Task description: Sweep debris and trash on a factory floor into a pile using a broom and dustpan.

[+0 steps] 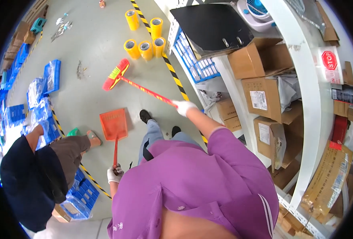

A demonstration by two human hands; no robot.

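Note:
White gloves cover both my hands. My right hand (184,107) is closed round the end of a broom's (144,89) red and yellow handle, which slants away to the far left. Its head, with red and yellow-green bristles, lies at the floor near the middle. In my left hand (115,174), close to my body, is the red handle of an orange-red dustpan (114,124). The pan's flat scoop faces up, ahead of my left hand and nearer than the broom head. A small heap of debris (80,70) lies on the floor left of the broom head.
Several yellow tape rolls (145,50) stand on the floor ahead, beside a black-and-yellow floor line (172,71). Shelving with cardboard boxes (261,99) runs along my right. At left, a person in dark clothes (37,171) is beside blue bins (53,75). More litter (62,30) lies farther off.

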